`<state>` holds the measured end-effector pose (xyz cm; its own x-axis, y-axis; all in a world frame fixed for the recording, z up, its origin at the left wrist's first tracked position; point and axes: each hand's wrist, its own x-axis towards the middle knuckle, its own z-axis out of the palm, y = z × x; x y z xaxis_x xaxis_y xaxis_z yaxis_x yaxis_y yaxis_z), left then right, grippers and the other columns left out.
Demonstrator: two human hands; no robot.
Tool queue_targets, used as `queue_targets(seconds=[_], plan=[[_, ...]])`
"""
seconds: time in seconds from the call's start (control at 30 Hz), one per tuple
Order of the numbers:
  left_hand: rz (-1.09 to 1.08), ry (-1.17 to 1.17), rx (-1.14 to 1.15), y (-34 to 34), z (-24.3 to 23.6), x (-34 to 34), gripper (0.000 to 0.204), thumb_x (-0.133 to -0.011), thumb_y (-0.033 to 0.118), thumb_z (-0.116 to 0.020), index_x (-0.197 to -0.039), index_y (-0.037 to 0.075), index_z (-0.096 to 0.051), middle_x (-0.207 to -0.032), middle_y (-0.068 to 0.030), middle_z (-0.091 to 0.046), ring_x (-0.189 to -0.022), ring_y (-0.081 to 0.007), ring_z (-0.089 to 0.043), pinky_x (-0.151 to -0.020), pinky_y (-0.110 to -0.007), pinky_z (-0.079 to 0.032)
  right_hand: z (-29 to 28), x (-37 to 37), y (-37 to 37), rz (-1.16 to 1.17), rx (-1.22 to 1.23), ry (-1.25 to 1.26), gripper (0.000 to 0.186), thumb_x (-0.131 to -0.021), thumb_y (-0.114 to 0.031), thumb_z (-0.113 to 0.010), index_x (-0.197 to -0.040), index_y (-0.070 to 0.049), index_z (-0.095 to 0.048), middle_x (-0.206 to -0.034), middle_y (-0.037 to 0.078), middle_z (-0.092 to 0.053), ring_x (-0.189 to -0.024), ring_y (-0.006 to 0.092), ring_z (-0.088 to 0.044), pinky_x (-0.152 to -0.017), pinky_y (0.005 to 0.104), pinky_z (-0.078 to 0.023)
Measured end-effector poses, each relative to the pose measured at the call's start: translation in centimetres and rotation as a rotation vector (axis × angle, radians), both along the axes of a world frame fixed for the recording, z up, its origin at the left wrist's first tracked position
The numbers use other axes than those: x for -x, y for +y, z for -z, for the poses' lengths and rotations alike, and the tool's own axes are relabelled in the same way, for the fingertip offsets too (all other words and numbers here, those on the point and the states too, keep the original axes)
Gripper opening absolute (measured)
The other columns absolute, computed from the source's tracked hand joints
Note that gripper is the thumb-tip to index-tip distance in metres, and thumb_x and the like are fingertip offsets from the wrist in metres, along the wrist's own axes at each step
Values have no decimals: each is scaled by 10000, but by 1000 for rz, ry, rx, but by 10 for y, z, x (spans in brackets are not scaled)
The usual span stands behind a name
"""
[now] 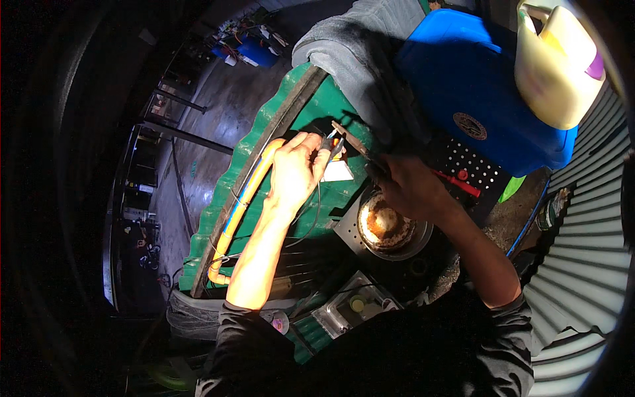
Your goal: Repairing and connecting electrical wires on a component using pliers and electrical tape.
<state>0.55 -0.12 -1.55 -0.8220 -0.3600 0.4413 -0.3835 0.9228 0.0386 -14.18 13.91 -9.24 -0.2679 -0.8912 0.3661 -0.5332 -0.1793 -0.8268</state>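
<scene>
My left hand (296, 169) is closed round the end of a dark electrical cable (319, 205), which hangs down below the fingers. At the fingertips, small light-coloured wire ends show. My right hand (409, 187) is closed on a pair of pliers (352, 140), whose rusty brown jaws point up and left towards the wire ends. Whether the jaws touch the wire, I cannot tell. Behind the hands is a green corrugated sheet (331, 102), with a small white and yellow box or switch (338, 171) on it, partly hidden by the left hand.
A yellow-orange pipe (248, 192) runs along the sheet's wooden edge. Below my right hand is a round, stained metal pan (385, 225). A red-handled tool (463, 182), a blue plastic lid (456, 79) and a pale yellow jug (559, 73) are at the right. A metal tray (340, 314) lies nearer me.
</scene>
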Motion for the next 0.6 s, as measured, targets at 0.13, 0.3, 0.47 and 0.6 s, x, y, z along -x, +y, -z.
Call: queue_targets(seconds=[0.13, 0.3, 0.47, 0.6], plan=[[-26, 203, -213, 4, 3, -7, 72, -752, 23, -654, -793, -15, -609, -664, -78, -555, -514, -144, -521, -449, -264, -391, -7, -2, -2, -204, -148, -411, 191, -916, -171, -495, -861, -2, -566, -744, 105, -618, -645, 248, -598, -593, 366, -451], [18, 232, -107, -2, 2, -7, 105, -740, 27, -667, -821, -21, -621, -683, -88, -572, -521, -152, -512, -486, -265, -405, 3, -8, -6, -635, -76, -1601, 170, -921, -123, -444, -927, -4, -565, -860, 88, -615, -711, 180, -583, -620, 321, -459], [-10, 262, -186, -3, 11, -12, 176, -751, 18, -638, -911, -57, -640, -724, -98, -608, -547, -164, -539, -537, -264, -434, -8, -11, 5, -329, -182, -632, 234, -913, -202, -478, -987, 10, -543, -859, 127, -613, -726, 247, -599, -663, 356, -482], [-77, 203, -201, -3, 11, -17, 192, -735, 34, -633, -902, -59, -645, -718, -125, -615, -607, -211, -568, -613, -298, -460, -5, -28, 17, 103, -13, 116, 203, -865, -156, -546, -949, 29, -553, -824, 149, -610, -741, 222, -593, -701, 344, -465]])
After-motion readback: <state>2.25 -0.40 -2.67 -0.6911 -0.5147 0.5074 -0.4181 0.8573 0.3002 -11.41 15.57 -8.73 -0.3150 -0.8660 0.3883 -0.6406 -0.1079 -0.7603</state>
